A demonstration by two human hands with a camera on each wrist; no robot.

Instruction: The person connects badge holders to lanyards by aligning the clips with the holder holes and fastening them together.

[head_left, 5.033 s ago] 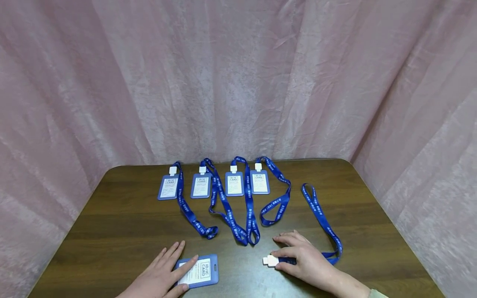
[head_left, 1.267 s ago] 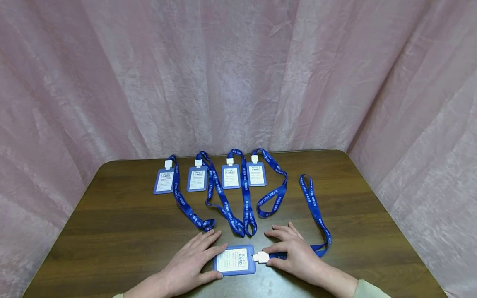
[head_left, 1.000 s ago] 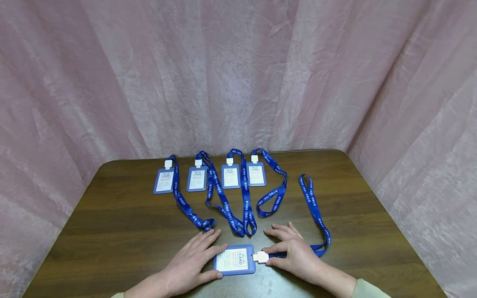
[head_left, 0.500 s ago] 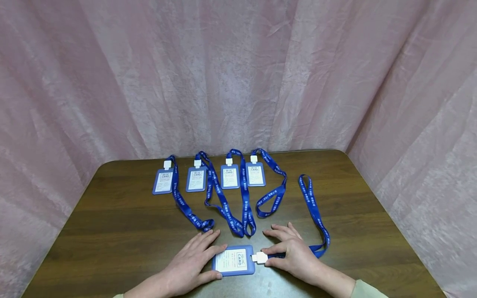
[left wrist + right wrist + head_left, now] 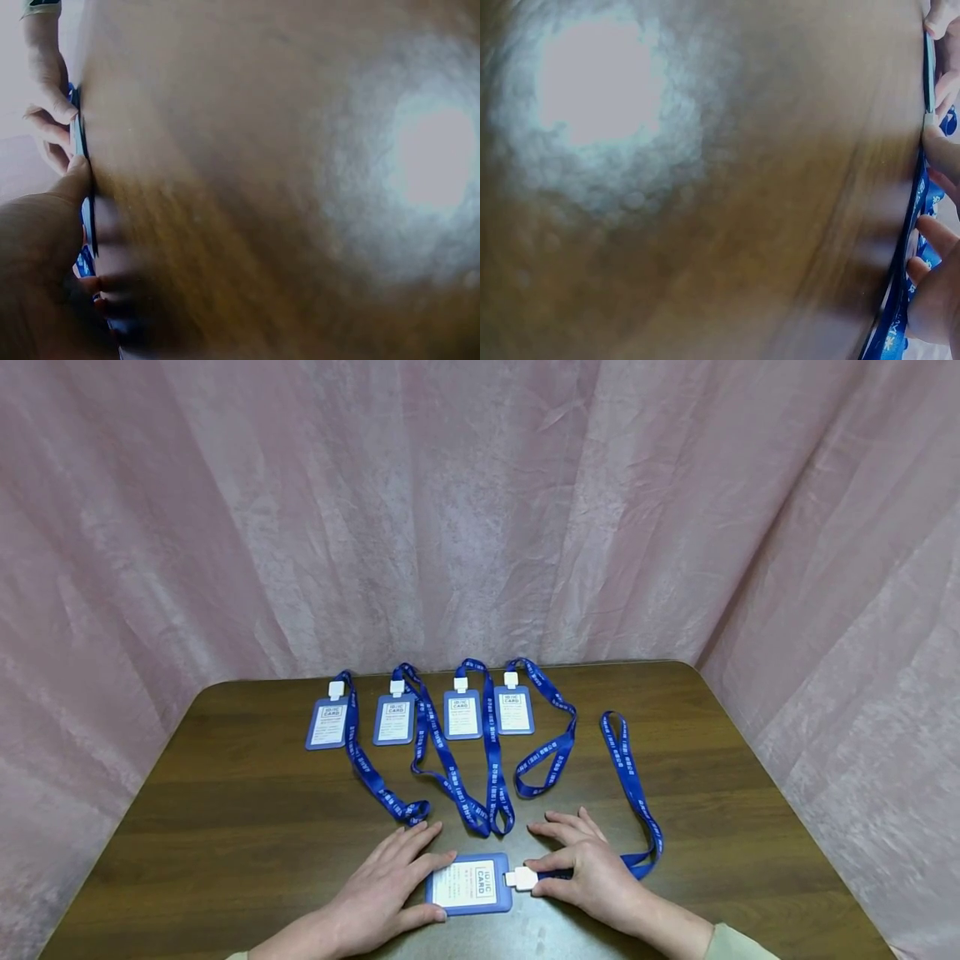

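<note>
On the table before me lies a blue ID badge holder (image 5: 468, 884) with a white printed card, its slotted end facing right. My left hand (image 5: 381, 887) holds its left end between thumb and index finger, the other fingers spread behind. My right hand (image 5: 596, 875) pinches the white clip (image 5: 525, 878) of a blue lanyard (image 5: 633, 789) between thumb and index finger. The clip's narrow tip meets the holder's slot. From under the right hand the strap runs out and loops toward the back. In the wrist views the holder (image 5: 88, 202) shows edge-on.
Behind the hands, several blue badge holders lie in a row with lanyards clipped on, the leftmost holder (image 5: 327, 723) near the table's back left. Their straps (image 5: 491, 777) trail forward almost to the fingertips. A pink curtain (image 5: 420, 518) hangs behind the wooden table (image 5: 750, 860).
Since five seconds ago, the left hand and badge holder have moved right, bringing the slot to the clip in the right hand. Over the last second the hands have barely moved.
</note>
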